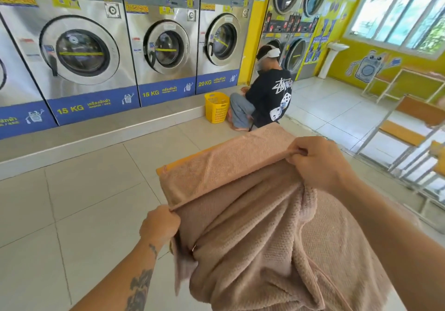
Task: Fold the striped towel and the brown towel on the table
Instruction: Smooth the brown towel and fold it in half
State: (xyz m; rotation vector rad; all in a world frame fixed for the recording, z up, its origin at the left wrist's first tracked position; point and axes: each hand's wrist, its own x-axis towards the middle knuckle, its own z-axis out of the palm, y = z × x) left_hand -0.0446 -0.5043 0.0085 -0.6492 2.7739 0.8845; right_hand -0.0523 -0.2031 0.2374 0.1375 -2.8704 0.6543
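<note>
The brown towel hangs doubled over in front of me, its far half draped over a table whose orange edge shows at the left. My left hand pinches the fold at its lower left end. My right hand grips the same fold at its upper right end. The lower part of the towel sags in loose folds toward me. No striped towel is in view.
A row of steel washing machines lines the left wall on a raised step. A person crouches by a yellow basket straight ahead. Metal-framed tables and chairs stand at the right. Tiled floor lies to my left.
</note>
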